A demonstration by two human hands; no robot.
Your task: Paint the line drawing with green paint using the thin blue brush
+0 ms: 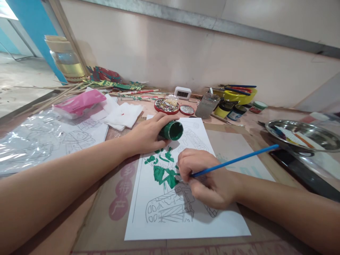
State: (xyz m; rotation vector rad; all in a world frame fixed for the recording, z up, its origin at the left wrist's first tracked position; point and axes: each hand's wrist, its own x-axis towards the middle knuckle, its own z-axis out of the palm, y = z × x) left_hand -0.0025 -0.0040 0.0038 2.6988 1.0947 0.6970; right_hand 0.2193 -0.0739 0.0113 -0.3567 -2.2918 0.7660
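My left hand (148,134) is wrapped round a small jar of green paint (172,130), tilted so its open mouth faces me, above the upper part of a white sheet (225,221). In my right hand (205,177) is a blue-handled brush (236,160), its handle pointing up to the right; the tip is hidden behind my fingers. The sheet carries a line drawing with several green painted patches (164,175) just left of my right hand. Beneath the sheet lies brown cardboard (101,226).
White tissues (127,115), a pink packet (81,102) and plastic-covered drawings (53,141) lie left. Behind are red dishes (166,105), a clock (182,93), a cup of cloudy water (207,104) and paint jars (236,112). A metal bowl (326,136) stands right.
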